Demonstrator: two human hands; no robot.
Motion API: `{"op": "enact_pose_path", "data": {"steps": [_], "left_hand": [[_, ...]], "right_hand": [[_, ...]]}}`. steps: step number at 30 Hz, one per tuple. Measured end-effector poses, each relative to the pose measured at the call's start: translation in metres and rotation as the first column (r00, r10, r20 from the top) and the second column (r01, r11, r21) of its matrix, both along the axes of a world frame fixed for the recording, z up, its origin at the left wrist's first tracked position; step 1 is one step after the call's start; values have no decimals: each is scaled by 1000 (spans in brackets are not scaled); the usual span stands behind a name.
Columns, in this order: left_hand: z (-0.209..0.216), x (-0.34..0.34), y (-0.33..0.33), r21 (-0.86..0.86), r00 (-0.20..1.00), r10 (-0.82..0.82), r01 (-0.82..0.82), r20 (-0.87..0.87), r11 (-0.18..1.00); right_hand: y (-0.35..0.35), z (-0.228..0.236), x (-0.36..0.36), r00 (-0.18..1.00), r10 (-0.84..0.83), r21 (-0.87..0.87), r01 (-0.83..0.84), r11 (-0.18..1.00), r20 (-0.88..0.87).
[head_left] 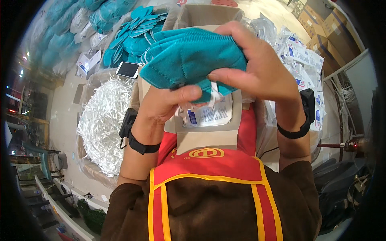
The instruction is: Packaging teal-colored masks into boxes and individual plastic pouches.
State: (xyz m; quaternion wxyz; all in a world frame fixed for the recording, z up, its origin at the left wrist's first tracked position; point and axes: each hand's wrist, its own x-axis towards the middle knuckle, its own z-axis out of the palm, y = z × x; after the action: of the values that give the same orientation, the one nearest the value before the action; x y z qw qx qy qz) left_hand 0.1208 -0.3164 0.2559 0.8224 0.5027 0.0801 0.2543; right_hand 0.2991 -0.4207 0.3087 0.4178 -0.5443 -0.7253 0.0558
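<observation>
**Teal mask stack [193, 58], held above an open carton [207, 140]**

We list the stack as raised in front of us. Our left hand [165, 100]: clamped on its lower edge, thumb in front. Our right hand [261, 60]: clamped on its right end. White packet [215, 115]: inside the carton. Phone [128, 70]: at left, between white paper shreds [106, 124] and loose teal masks [134, 45]. Further packets [299, 78]: at right.

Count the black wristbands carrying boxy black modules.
2: one boxy black wristband around the left forearm, a second black wristband around the right forearm.
</observation>
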Motion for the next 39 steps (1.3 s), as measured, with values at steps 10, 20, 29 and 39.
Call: {"op": "enact_pose_path", "data": {"steps": [10,20,29,39], "left_hand": [[-8,-10,8,155,997,31,-19,-75,988],[-2,-6,0,129,998,30,-21,-62,991],[1,6,-4,208,973,227,-230,40,951],[11,2,-2,258,955,298,-284,-14,923]], "right_hand": [[-2,5,-5,997,68,111,-70,991,20],[1,13,-2,990,77,69,-85,994,122],[6,-65,1,615,236,82,-268,960,-753],[11,-71,-20,523,-29,-304,-448,841,-852]]}}
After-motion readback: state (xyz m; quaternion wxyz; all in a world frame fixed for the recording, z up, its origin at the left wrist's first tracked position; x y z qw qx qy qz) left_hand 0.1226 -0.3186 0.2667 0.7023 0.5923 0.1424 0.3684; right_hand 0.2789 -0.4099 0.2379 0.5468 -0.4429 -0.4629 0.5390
